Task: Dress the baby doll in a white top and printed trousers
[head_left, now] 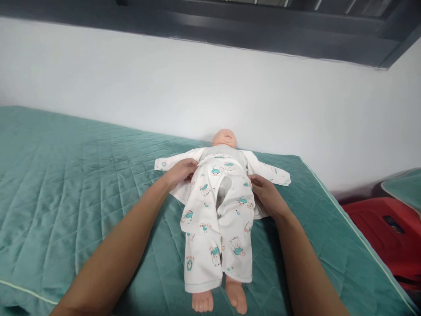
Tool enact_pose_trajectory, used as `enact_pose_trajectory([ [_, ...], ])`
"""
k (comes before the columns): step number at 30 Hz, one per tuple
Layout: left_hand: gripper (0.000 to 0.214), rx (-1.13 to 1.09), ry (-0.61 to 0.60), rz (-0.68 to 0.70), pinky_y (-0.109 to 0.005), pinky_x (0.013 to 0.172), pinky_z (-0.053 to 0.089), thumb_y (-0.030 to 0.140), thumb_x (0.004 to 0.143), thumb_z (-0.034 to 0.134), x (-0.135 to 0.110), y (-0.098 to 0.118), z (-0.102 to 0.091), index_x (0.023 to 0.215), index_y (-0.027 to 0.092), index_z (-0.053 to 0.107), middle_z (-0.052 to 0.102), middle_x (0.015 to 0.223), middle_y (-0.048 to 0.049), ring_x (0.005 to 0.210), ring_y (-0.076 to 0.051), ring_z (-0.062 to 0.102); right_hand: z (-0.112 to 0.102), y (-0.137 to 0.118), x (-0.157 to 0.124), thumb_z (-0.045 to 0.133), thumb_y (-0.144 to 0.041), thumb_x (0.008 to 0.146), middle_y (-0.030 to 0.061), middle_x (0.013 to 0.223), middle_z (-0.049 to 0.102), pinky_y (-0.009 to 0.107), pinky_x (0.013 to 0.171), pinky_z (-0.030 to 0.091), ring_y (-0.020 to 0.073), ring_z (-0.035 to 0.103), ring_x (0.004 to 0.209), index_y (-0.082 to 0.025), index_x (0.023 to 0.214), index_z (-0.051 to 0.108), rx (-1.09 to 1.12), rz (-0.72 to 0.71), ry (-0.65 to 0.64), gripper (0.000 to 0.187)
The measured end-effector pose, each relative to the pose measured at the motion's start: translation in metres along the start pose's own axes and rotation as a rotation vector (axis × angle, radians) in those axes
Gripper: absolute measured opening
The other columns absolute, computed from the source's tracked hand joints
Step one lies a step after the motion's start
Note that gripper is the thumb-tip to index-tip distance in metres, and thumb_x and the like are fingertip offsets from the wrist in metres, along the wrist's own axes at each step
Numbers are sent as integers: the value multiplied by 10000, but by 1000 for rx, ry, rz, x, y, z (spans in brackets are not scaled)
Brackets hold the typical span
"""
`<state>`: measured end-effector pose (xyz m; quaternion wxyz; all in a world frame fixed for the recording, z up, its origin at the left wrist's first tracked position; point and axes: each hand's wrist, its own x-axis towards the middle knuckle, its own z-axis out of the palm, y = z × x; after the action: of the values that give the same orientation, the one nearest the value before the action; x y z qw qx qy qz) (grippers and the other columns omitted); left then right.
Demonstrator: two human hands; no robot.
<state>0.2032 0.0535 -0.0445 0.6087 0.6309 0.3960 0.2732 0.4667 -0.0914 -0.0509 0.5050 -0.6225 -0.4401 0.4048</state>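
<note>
Your forearms come in from the bottom edge, one on each side of the doll, which is lying on its back on the green quilt with its head right up near the white wall. Bare feet stick out of the printed pants on the side closest to you.

Your left hand is up at the waistband on the doll's side, fingers curled in and pinching the pants fabric there. Your right hand sits against the other hip with the thumb on top of the cloth, but the rest of the fingers are tucked underneath, so honestly I can't tell if it's actually clamped or just resting.

The pants are pulled up to the belly, and the matching top lies open and spread flat under the doll. Off the right edge of the bed there's a red plastic thing.
</note>
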Motion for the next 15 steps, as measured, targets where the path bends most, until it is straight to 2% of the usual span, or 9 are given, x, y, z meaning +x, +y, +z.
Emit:
enact_pose_trajectory([
  [3, 73, 119, -63, 32, -234, 523, 347, 229, 688, 575, -4, 4, 0, 747, 188, 586, 529, 623, 36, 538, -100, 462, -2, -5, -3, 766, -450, 691, -8, 745, 672, 289, 594, 467, 159, 574, 640, -232, 860, 647, 12, 7, -46, 300],
  [8, 117, 241, -133, 101, -241, 542, 346, 197, 666, 538, -6, 5, -7, 749, 188, 619, 578, 690, 20, 583, -111, 467, -3, -5, -4, 789, -422, 676, -7, 774, 679, 288, 611, 475, 159, 584, 664, -230, 880, 647, 30, 12, -78, 314],
  [15, 119, 183, -264, 84, -235, 568, 382, 200, 681, 601, -9, 10, -15, 800, 193, 606, 583, 731, 9, 650, -124, 500, -3, -1, 1, 735, -317, 711, -35, 750, 641, 257, 610, 434, 129, 549, 654, -204, 826, 605, 22, 28, -119, 206],
])
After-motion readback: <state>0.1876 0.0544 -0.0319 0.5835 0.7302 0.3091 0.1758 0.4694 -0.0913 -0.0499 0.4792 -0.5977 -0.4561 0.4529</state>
